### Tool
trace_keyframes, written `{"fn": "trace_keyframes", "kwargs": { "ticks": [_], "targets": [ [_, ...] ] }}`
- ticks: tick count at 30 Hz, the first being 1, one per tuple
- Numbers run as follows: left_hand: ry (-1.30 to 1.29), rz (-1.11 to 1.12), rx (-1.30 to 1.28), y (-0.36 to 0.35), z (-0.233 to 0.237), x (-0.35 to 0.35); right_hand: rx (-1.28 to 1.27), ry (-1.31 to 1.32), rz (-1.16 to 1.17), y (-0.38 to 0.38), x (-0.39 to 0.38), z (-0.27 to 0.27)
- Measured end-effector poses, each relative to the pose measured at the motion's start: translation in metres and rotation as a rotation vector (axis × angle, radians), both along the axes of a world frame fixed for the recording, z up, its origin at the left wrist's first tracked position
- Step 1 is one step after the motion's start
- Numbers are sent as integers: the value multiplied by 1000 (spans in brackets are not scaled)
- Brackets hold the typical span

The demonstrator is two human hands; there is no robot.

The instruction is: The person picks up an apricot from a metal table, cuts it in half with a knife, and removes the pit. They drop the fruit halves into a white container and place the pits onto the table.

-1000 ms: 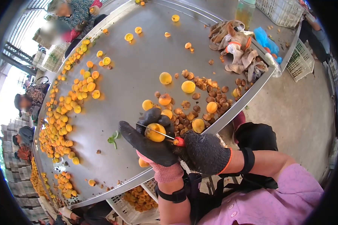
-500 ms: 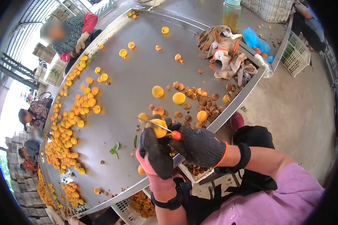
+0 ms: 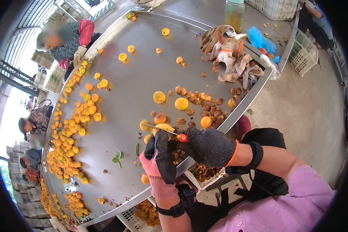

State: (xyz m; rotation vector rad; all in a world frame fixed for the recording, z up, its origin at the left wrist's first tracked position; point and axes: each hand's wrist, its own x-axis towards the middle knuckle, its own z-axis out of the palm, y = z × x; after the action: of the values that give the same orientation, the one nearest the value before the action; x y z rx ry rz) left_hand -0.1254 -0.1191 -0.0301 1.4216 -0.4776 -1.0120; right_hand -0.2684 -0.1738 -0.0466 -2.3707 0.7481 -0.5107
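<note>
My left hand (image 3: 160,160), in a pink glove with a black palm, is closed around a yellow apricot (image 3: 163,127) just above the near edge of the steel table. In a dark knit glove with an orange cuff, my right hand (image 3: 212,147) grips the red handle of a small knife (image 3: 183,138). Its thin blade points left and crosses the apricot in this view. Beyond my hands lie loose apricots (image 3: 181,103) and a heap of brown pits (image 3: 216,113) by the table's edge.
Many apricots (image 3: 69,135) spread along the far left side, where a person (image 3: 71,40) in gloves works. Used gloves (image 3: 232,58), a bottle (image 3: 234,15) and a blue bag (image 3: 261,40) lie at upper right. Below the edge stand a crate of pits (image 3: 205,173) and another of fruit (image 3: 147,212).
The view has shifted slightly. Both hands keep their holds on the apricot and the knife, with the blade lying flatter across the fruit. The person opposite has moved their head and hands a little.
</note>
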Motion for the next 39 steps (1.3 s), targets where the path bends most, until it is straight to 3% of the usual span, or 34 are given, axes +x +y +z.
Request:
{"fn": "trace_keyframes", "kwargs": {
  "ticks": [2, 5, 7, 10, 11, 12, 14, 16, 18, 19, 20, 22, 23, 24, 25, 26, 28, 29, 30, 31, 32, 33, 35, 37, 39],
  "targets": [
    [-9, -31, 4, 0, 7, -6, 42, 44, -22, 1, -2, 3],
    [-233, -36, -51, 1, 4, -5, -9, 76, 6, 0, -6, 11],
    [-754, -31, -196, 2, -17, 4, -20, 103, 9, -1, -8, 7],
    [-845, -61, -93, 0, -11, 0, -41, 130, -7, 0, -9, 1],
    [-556, -66, -116, 2, 1, -8, -55, 126, -21, 0, -7, 1],
    [-662, -68, -230, -1, 4, -12, -93, 111, -38, 1, -6, -2],
    [-111, 31, -212, -4, -3, -8, -97, 12, -67, 3, -7, -8],
    [-115, -31, -185, -6, -2, -10, -96, -47, 6, 2, -8, -3],
    [-530, -128, -258, -1, -23, 0, -62, -104, 100, -2, -8, 9],
    [-579, -152, -325, 0, -18, -1, 59, 1, 97, -2, -10, 17],
    [-295, -133, -181, 3, -8, -2, 180, 111, 96, -4, -11, 21],
    [-404, -177, -156, 8, 7, -7, 101, -39, 233, -6, -12, 15],
    [-228, -210, -165, 11, 7, -5, 284, -49, 248, -6, -8, 15],
    [-240, -188, -165, 13, 9, -3, 469, -52, 263, -5, -6, 13],
    [-152, -230, -198, 13, 12, -1, 475, -110, 303, -5, -4, 11],
    [-61, -272, -231, 15, 15, 1, 476, -109, 325, -4, -4, 9],
    [-159, -294, -201, 17, 12, 14, 291, -129, 360, -5, -4, 8],
    [-49, -175, -303, 18, 11, 19, 298, 77, 181, -5, -7, 10],
    [65, -67, -402, 18, 8, 26, 294, 71, 172, -4, -11, 13],
    [303, -9, -488, 19, 2, 37, 217, -30, 39, -1, -17, 15],
    [247, 38, -470, 21, 0, 43, 137, -123, -96, 0, -24, 17],
    [251, -16, -462, 22, 3, 40, 133, -116, -118, -1, -26, 19],
    [270, -109, -453, 21, 3, 29, 101, -441, -42, -3, -20, 27],
    [-1514, -302, -453, 15, -8, 13, 100, -464, 2, -2, -10, 25],
    [-1473, -356, -506, 19, -10, 4, 146, -621, -29, -1, -5, 21]
  ]
}}
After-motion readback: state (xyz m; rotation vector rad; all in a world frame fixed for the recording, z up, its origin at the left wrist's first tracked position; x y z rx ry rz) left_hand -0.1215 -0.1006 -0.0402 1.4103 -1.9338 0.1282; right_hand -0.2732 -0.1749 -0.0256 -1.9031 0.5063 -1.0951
